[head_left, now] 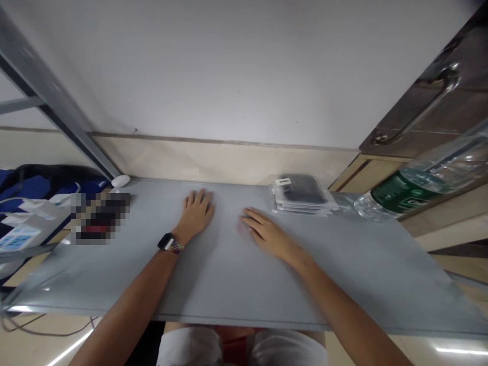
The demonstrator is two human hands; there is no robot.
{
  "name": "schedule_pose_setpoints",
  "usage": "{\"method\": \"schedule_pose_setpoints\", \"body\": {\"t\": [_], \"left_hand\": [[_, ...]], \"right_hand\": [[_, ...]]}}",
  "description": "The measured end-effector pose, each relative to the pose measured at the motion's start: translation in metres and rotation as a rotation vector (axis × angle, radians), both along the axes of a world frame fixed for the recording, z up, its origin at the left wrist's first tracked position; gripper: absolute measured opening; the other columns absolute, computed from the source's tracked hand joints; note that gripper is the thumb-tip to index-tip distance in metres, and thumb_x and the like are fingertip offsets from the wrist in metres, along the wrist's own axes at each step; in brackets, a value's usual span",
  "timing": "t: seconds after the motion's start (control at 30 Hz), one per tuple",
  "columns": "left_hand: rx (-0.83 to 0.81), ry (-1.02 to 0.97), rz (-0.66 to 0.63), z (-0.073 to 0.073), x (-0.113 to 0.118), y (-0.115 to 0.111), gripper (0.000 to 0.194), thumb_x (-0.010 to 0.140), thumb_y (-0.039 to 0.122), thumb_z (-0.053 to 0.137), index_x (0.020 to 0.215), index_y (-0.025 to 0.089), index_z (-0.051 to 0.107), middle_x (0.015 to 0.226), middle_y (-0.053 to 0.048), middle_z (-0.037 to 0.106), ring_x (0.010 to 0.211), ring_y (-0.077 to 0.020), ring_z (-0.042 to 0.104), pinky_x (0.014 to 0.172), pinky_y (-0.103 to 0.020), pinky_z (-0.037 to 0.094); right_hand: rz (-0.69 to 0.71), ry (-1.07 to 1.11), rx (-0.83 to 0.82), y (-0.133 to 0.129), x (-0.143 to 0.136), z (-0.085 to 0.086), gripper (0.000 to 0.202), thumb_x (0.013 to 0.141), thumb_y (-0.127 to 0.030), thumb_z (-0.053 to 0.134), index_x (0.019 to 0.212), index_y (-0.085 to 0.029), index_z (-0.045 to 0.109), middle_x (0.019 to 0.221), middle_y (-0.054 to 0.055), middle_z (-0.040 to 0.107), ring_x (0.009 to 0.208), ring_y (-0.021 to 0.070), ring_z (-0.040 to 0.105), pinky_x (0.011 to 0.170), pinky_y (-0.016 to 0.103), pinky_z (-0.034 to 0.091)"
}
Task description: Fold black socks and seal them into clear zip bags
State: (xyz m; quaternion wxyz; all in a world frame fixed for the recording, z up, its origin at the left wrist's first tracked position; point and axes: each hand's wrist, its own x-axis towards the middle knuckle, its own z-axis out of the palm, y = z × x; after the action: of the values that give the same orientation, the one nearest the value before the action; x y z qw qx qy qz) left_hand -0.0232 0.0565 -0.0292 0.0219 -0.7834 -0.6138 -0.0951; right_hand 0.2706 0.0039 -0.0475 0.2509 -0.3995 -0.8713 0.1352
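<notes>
My left hand (195, 215) lies palm down on the grey tabletop (224, 284), fingers spread and nothing in it. A dark watch (166, 241) with a patterned band circles that wrist. To the right, my right hand (269, 235) rests on the same surface with its fingers stretched out toward the left. A faint pinkish patch (241, 227) shows beside its fingertips; what it is I cannot make out. Beyond my right hand, near the wall, sits a stack of flat clear packages (303, 195), the top one dark inside with a white label.
A large clear bottle with a green label (407, 192) stands at the back right. On the left lie a pixelated dark item (101, 218) and a small white round object (121, 181). A metal frame post (64, 91) rises at the left; white boxes (23, 231) are beyond it.
</notes>
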Motion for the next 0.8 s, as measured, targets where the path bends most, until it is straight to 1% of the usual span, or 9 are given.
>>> {"method": "schedule_pose_setpoints", "body": {"t": [0.1,0.3,0.5,0.8], "left_hand": [[0.006,-0.007,0.003,-0.0012,-0.0003,0.0002,0.059,0.111,0.039,0.034,0.164,0.017,0.049,0.171,-0.018,0.043,0.155,-0.049,0.035,0.124,-0.063,0.031],[0.004,-0.041,-0.004,-0.0038,-0.0013,0.0015,0.058,0.11,0.039,0.038,0.163,0.017,0.05,0.171,-0.02,0.042,0.157,-0.0486,0.034,0.124,-0.064,0.03],[0.008,-0.026,-0.005,-0.0038,-0.002,0.0023,0.059,0.11,0.038,0.038,0.163,0.016,0.05,0.17,-0.019,0.043,0.156,-0.0487,0.035,0.124,-0.065,0.03],[0.013,-0.021,0.0,-0.0054,-0.0024,0.0026,0.059,0.11,0.039,0.036,0.163,0.017,0.05,0.171,-0.02,0.043,0.156,-0.0474,0.036,0.124,-0.065,0.031]], "right_hand": [[0.006,-0.007,-0.003,-0.0002,-0.0003,0.0018,0.053,0.103,-0.01,0.047,0.15,-0.024,0.064,0.163,0.012,0.056,0.157,0.0273,0.045,0.129,0.053,0.043],[0.01,-0.02,-0.003,-0.0006,-0.0002,0.0029,0.051,0.103,-0.011,0.045,0.15,-0.02,0.064,0.163,0.014,0.055,0.158,0.028,0.045,0.13,0.053,0.042],[0.004,0.004,0.009,-0.0001,0.0002,0.0001,0.052,0.103,-0.011,0.047,0.15,-0.026,0.064,0.163,0.009,0.056,0.157,0.0255,0.046,0.13,0.052,0.042],[0.001,-0.038,0.009,-0.0005,-0.0005,0.0024,0.052,0.103,-0.011,0.046,0.15,-0.021,0.064,0.163,0.013,0.055,0.157,0.0278,0.046,0.13,0.052,0.042]]}}
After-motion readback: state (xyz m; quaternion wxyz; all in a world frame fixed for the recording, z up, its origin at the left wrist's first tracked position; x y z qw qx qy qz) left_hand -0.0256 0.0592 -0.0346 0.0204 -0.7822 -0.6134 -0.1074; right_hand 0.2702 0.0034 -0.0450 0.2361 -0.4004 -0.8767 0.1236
